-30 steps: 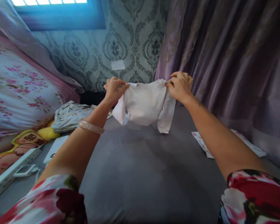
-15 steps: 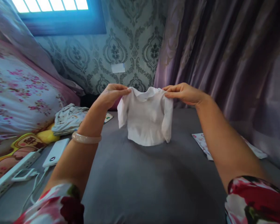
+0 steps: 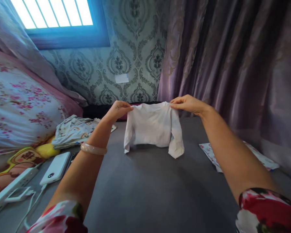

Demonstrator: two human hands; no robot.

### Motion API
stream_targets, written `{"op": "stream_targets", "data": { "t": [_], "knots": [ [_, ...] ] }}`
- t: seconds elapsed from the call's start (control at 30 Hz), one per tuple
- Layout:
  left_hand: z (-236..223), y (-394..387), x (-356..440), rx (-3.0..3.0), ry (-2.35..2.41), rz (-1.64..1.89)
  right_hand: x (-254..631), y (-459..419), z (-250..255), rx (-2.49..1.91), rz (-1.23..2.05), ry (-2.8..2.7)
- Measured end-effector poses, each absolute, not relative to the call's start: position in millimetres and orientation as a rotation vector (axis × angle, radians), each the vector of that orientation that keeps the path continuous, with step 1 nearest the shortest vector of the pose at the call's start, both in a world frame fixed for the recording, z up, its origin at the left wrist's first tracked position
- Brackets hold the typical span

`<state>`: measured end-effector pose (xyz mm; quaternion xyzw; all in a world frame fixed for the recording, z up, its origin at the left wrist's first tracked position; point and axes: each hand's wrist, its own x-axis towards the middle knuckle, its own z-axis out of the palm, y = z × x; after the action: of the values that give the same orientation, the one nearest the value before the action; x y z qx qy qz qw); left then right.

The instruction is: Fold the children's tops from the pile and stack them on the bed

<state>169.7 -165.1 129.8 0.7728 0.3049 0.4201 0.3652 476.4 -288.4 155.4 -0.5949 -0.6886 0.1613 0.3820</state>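
A small white long-sleeved shirt [image 3: 151, 126] hangs stretched between my two hands, above the grey bed sheet [image 3: 150, 191]. My left hand [image 3: 120, 109] pinches its left shoulder, and my right hand [image 3: 188, 104] pinches the right shoulder. Both sleeves droop at the sides, the right one reaching lowest. The hem of the body looks lifted and curved away from me. Whether the sleeve ends touch the sheet, I cannot tell. A pale bangle [image 3: 94, 149] circles my left forearm.
Crumpled printed clothes [image 3: 71, 131] lie at the left, near a white power bank [image 3: 55, 168] with a cable and a power strip [image 3: 13, 189]. Folded printed cloth [image 3: 210, 152] is partly behind my right forearm. Curtains [image 3: 208, 55] hang at the right.
The shirt has swung: its body hem has risen and tipped away, while the sleeves hang lower. Both hands sit slightly lower in view, still pinching the shoulders. The view has tilted up a little.
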Motion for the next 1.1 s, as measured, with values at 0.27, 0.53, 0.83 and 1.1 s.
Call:
{"op": "stream_targets", "data": {
  "t": [0.27, 0.53, 0.83, 1.1],
  "knots": [
    [123, -148, 178, 1.820, 0.756, 1.257, 482, -269, 145, -1.495, 0.296, -1.483],
    [112, -133, 194, 1.683, 0.786, 1.397, 484, -248, 128, -1.467, 0.011, -1.454],
    [125, -148, 180, 1.516, 0.600, 1.266, 486, -261, 136, -1.272, 0.432, -1.387],
    [132, -151, 184, 1.500, 0.675, 1.292, 476, -259, 142, -1.205, 0.395, -1.346]
  ]
}}
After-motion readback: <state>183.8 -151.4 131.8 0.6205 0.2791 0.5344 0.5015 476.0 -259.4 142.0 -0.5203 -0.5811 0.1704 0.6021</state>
